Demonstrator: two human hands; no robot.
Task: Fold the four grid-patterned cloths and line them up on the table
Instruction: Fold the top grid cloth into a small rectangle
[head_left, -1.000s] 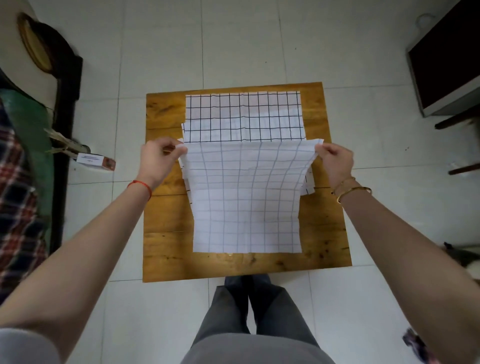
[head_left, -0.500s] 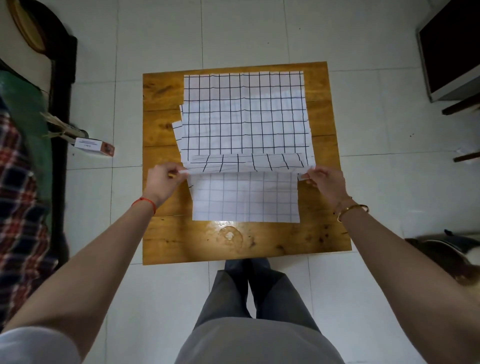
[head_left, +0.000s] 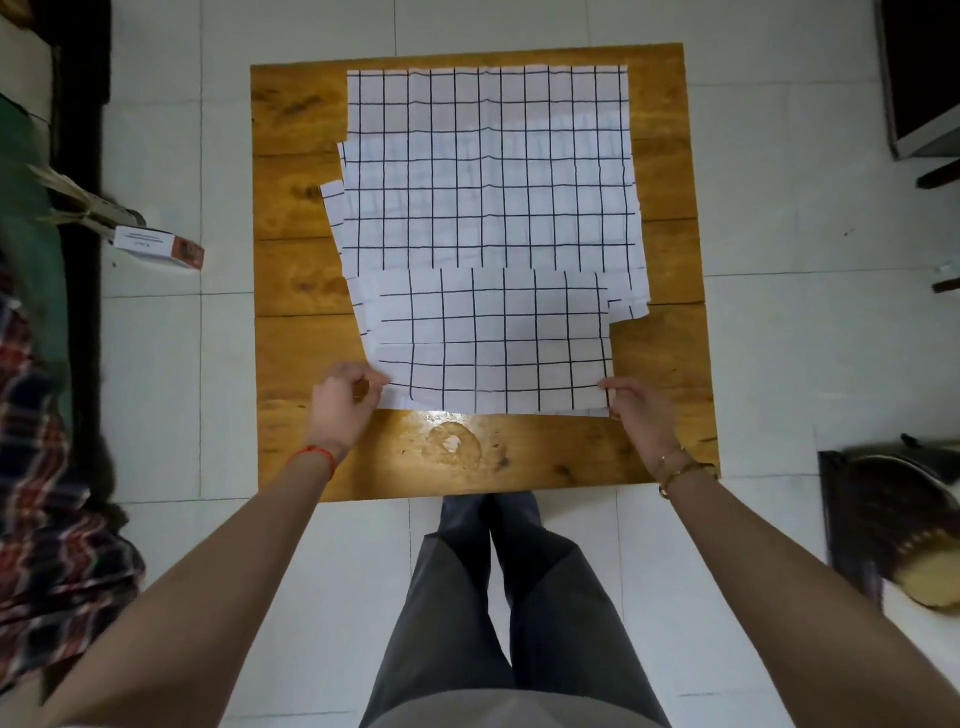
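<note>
A stack of white cloths with black grid lines (head_left: 488, 171) lies spread flat on the wooden table (head_left: 291, 260), their edges slightly offset. On its near part lies the top cloth (head_left: 493, 343), folded in half towards me. My left hand (head_left: 345, 402) pinches that folded cloth's near left corner. At the near right corner, my right hand (head_left: 636, 410) pinches it too. Both corners sit low, at the table surface.
A pale ring stain (head_left: 452, 446) marks the table's near edge. A small white and red box (head_left: 158, 249) lies on the tiled floor at the left, beside dark furniture and plaid fabric (head_left: 47, 519). A dark stool (head_left: 893, 519) stands at the right.
Both hands brought the top cloth's far edge down and towards me, folding it in half. The grid side now faces up on the near part of the stack.
</note>
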